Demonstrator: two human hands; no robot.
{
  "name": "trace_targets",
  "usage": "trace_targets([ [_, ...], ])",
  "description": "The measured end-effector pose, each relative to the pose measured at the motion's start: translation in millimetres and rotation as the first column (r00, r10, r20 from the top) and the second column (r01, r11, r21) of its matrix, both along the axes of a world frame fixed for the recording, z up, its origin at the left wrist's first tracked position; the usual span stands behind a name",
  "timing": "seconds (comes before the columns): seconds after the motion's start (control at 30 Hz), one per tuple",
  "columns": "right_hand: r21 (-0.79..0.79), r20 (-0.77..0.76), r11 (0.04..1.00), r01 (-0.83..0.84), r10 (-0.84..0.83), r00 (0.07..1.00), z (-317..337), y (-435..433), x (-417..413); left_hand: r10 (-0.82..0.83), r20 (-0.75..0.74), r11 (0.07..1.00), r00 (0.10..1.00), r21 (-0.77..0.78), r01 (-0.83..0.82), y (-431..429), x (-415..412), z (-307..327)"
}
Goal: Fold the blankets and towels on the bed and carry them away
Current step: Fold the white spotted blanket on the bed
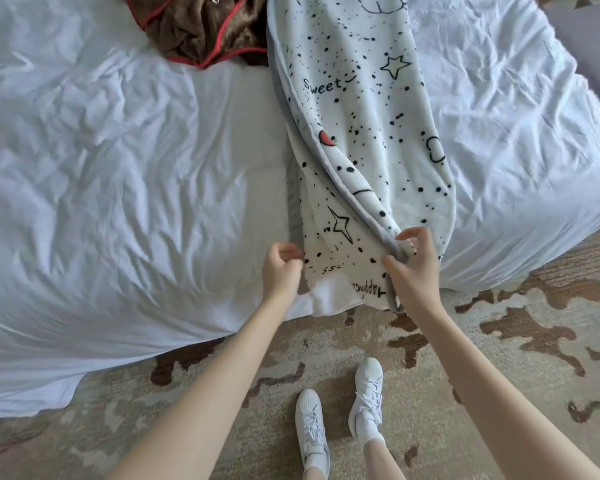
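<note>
One blanket [361,116] hem in right hand [414,271], maybe left hand [279,273] too

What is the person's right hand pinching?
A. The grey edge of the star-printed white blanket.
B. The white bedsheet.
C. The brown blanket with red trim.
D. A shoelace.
A: the right hand closes thumb and fingers on the grey border of the white blanket at its near end, while the brown blanket lies untouched farther up the bed.
</note>
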State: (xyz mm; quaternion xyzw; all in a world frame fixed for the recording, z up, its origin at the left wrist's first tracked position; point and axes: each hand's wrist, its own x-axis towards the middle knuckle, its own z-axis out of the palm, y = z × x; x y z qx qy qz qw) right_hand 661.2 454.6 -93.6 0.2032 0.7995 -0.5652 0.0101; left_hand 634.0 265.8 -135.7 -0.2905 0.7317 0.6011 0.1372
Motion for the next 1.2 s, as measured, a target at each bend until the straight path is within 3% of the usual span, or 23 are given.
trace_targets([
  [0.07,0.135,-0.039,0.991,-0.005,0.011,0.999,6,10,-2,-0.007,0.04,0.993,0.999,-0.115,0.011,-5,-8,-16],
  [0.23,0.471,-0.225,0.878,0.083,0.028,0.974,23,20,-7,-0.148,0.121,0.988,0.982,0.055,0.142,2,-23,-36],
  [0.33,0.611,-0.347,0.781,0.127,0.119,0.93,34,17,-9,-0.212,0.14,0.974,0.967,0.112,0.197,5,-21,-29],
  [0.5,0.746,-0.402,0.656,0.113,0.31,0.862,35,-2,-5,-0.123,-0.196,0.992,0.973,-0.033,0.118,-4,-6,-4],
  [0.6,0.748,-0.287,0.663,-0.025,0.356,0.889,24,-27,2,-0.14,-0.308,0.99,0.941,-0.048,0.132,-4,-3,13],
  [0.7,0.617,-0.109,0.741,-0.264,0.413,0.904,9,-52,9,-0.166,-0.312,0.984,0.935,0.015,0.179,2,0,22],
  [0.8,0.383,-0.058,0.869,-0.313,0.361,0.931,1,-62,10,-0.1,-0.168,0.973,0.981,0.19,0.132,1,6,22],
  [0.9,0.153,-0.013,0.943,-0.294,0.3,0.954,-4,-58,11,-0.103,0.018,0.897,0.995,0.435,0.085,-3,11,24],
  [1.03,0.259,-0.013,0.927,-0.27,0.282,0.959,-8,-57,22,-0.221,0.012,0.874,0.975,0.447,0.192,-3,9,30],
  [1.13,0.362,-0.146,0.905,-0.223,0.291,0.945,0,-66,28,-0.273,0.075,0.868,0.959,0.45,0.212,1,9,33],
  [1.2,0.457,-0.244,0.875,-0.163,0.3,0.922,2,-70,29,-0.204,0.1,0.897,0.974,0.417,0.145,3,6,34],
])
